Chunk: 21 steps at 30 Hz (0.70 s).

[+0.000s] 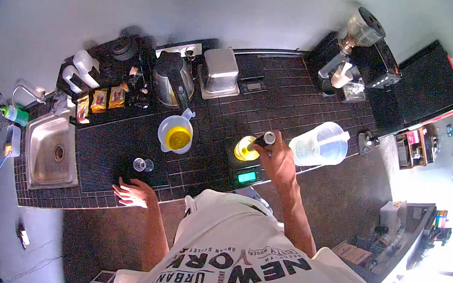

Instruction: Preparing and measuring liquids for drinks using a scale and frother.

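Observation:
My right hand [277, 160] grips a dark cylindrical item [265, 139] with a light round end, tilted at a vessel of yellow liquid [245, 148]. That vessel stands on a digital scale with a lit green display [246, 177]. My left hand [136, 193] rests, fingers spread, at the counter's front edge and holds nothing. Beyond it, a small clear glass [141, 165] is on the black ribbed mat [107, 145]. Between the hands stands a translucent plastic jug [189, 136] with yellow liquid in it. A large clear plastic pitcher [322, 145] is just right of my right hand.
A steel sink [51, 155] is at the left. Along the wall are a metal kettle [171, 78], an upturned steel container [221, 70], another scale [254, 86] and a coffee grinder [364, 30]. Yellow packets [117, 97] sit near white cups or holders [85, 67]. A tamper-like metal item [368, 141] stands at the right.

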### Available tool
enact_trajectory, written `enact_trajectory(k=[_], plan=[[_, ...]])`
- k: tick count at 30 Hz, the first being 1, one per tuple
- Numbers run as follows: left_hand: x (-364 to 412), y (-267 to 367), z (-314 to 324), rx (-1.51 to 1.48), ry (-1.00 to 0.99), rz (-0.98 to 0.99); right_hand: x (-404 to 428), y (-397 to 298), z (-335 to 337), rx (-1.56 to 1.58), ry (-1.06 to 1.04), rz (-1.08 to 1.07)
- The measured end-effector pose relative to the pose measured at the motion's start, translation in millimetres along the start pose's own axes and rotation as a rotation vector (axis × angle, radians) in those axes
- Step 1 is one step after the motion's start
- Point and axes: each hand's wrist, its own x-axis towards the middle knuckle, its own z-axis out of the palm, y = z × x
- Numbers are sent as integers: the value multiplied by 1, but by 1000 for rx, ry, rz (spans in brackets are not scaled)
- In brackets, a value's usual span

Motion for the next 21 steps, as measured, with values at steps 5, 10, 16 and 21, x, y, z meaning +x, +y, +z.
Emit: enact_trajectory(k=[5, 10, 16, 21], plan=[[-1, -4, 6, -8, 26, 0, 1, 3, 1, -8, -6, -51], [1, 4, -4, -15, -25, -23, 4, 8, 4, -82, 20, -86], [0, -3, 6, 36, 17, -6, 6, 12, 8, -99, 25, -122], [-1, -3, 6, -3, 42, 17, 6, 0, 1, -44, -5, -47]])
